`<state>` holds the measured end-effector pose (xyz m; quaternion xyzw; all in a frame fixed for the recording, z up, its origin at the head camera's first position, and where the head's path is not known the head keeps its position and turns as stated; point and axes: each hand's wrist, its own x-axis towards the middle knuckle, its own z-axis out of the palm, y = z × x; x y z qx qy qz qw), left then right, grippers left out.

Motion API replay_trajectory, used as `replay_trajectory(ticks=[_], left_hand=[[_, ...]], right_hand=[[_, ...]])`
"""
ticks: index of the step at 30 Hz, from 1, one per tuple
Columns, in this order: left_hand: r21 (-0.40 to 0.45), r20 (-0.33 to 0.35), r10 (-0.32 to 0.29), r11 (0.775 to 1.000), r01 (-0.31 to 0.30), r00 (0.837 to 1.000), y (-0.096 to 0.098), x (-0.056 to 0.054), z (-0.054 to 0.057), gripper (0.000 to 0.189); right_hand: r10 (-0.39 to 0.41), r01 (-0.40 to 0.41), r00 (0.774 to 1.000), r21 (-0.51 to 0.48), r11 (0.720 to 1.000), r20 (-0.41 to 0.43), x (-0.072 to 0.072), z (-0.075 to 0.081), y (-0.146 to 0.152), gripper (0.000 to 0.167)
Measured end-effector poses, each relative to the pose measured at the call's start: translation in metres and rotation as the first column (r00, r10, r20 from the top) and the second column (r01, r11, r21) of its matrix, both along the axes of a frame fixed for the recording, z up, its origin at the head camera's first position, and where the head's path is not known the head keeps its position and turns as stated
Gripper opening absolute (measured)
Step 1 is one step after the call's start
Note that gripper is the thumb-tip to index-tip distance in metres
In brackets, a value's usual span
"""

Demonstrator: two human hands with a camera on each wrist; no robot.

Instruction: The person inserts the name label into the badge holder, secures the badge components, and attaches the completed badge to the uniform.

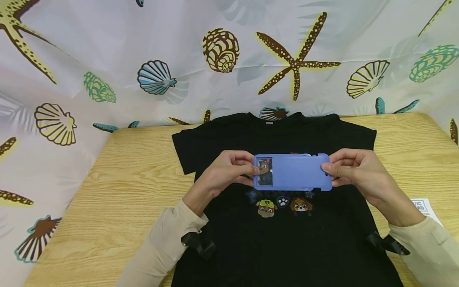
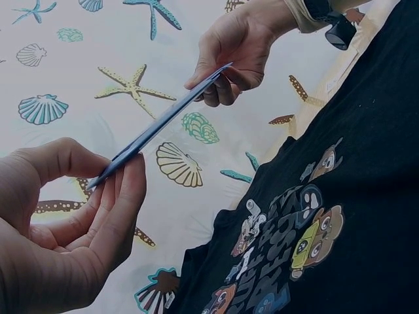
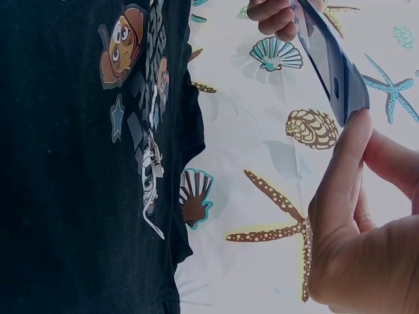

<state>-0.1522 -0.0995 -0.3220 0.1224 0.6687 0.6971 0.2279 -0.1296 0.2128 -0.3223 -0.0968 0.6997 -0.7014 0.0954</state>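
A flat, thin blue plastic piece (image 1: 291,171) is held level above a black T-shirt (image 1: 287,243). It has a rectangular window at its left end, where a printed dog shows through, and notches near its right end. My left hand (image 1: 231,169) pinches the left end between thumb and fingers. At the other end, my right hand (image 1: 353,169) grips it with the thumb on top. Seen edge-on in the left wrist view, the blue piece (image 2: 160,124) stands apart from the shirt. Cartoon dog prints (image 1: 283,205) cover the shirt's chest.
The shirt lies spread on a wooden table (image 1: 143,175), neck toward the back. A white printed card (image 1: 423,207) sits on the right by my sleeve. Behind the table hangs a white cloth (image 1: 193,40) patterned with shells and starfish.
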Motion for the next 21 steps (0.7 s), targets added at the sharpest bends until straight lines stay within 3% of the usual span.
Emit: replay_trajectory(ticks=[8, 21], left_hand=[[0.006, 0.002, -0.002, 1.000, 0.002, 1.000, -0.0014, -0.0007, 0.0000, 0.019], [0.001, 0.005, 0.004, 1.000, -0.004, 1.000, -0.0026, -0.0022, 0.0020, 0.023]], right_hand=[[-0.003, 0.003, 1.000, 0.015, 1.000, -0.002, -0.0002, 0.0013, -0.0003, 0.014], [-0.008, 0.008, 1.000, 0.030, 1.000, -0.005, -0.0010, 0.0042, 0.0003, 0.012]])
